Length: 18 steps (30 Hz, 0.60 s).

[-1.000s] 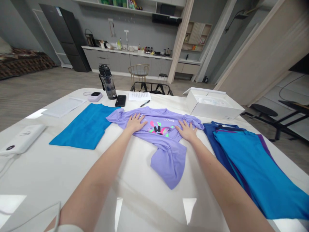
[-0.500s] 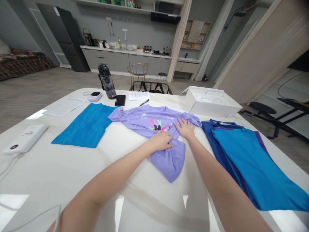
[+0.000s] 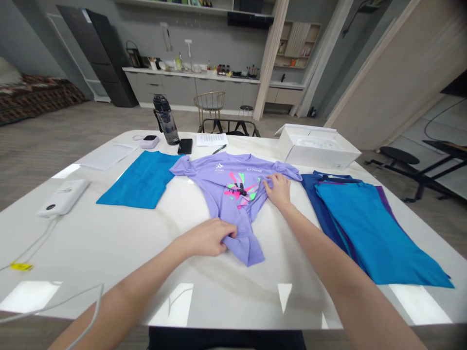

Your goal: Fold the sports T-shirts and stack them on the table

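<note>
I see left hand (image 3: 209, 237), nearer than before, clutching purple shirt (image 3: 233, 167) by its near end; right hand (image 3: 279, 190) on its side, grip unclear.

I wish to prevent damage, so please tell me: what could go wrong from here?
The left hand grips the purple shirt by a bunched part; a hard pull might crease it. The white cable appears to cross the left forearm and could snag. One sleeve lies close to the dark blue clothes and may disturb them.

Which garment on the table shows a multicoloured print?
The lavender shirt in the middle, gripped by the left hand; the blue garment on its left and the pile on its right show none.
</note>
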{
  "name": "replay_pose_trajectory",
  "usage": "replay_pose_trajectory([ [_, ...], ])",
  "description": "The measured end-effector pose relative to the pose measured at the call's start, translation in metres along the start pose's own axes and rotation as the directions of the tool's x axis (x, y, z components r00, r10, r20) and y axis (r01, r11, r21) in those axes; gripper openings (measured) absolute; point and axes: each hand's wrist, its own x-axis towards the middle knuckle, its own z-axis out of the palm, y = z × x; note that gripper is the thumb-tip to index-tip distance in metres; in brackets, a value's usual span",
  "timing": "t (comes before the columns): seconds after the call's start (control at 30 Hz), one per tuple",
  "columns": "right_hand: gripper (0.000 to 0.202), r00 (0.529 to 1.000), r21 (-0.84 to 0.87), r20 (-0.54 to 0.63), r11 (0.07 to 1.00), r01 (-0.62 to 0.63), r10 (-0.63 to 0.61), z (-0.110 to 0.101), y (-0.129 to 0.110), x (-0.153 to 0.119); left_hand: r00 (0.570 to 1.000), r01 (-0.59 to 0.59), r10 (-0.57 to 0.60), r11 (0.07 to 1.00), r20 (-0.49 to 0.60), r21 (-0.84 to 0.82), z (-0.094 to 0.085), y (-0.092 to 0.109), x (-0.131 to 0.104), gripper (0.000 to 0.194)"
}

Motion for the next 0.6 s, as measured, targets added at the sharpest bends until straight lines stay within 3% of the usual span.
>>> replay_pose_trajectory([
  [0.1,0.03,0.965,0.208,0.123,0.957,0.202,-0.231,-0.017,-0.026,-0.042,0.999,0.032,-0.032,0.999,0.014,-0.005,0.004,0.0,-0.018,0.034],
  [0.2,0.039,0.842,0.42,0.258,0.84,0.344,-0.474,-0.035,-0.052,-0.09,0.997,0.067,-0.067,0.998,-0.022,-0.014,0.004,0.001,-0.033,0.028],
  [0.27,0.05,0.795,0.481,0.293,0.8,0.358,-0.531,-0.044,-0.062,-0.117,0.989,0.122,-0.123,0.992,-0.077,-0.024,0.002,-0.002,-0.046,0.028],
  [0.4,0.051,0.834,0.477,0.293,0.827,0.296,-0.467,-0.046,-0.062,-0.147,0.953,0.267,-0.263,0.964,-0.149,0.009,-0.002,-0.023,-0.085,0.028],
  [0.5,0.031,0.86,0.42,0.266,0.856,0.302,-0.435,-0.037,-0.055,-0.154,0.898,0.406,-0.384,0.911,-0.213,0.071,0.0,-0.042,-0.119,0.039],
  [0.6,0.017,0.852,0.37,0.25,0.859,0.355,-0.46,-0.034,-0.056,-0.156,0.856,0.472,-0.422,0.874,-0.297,0.118,0.005,-0.041,-0.138,0.051],
])
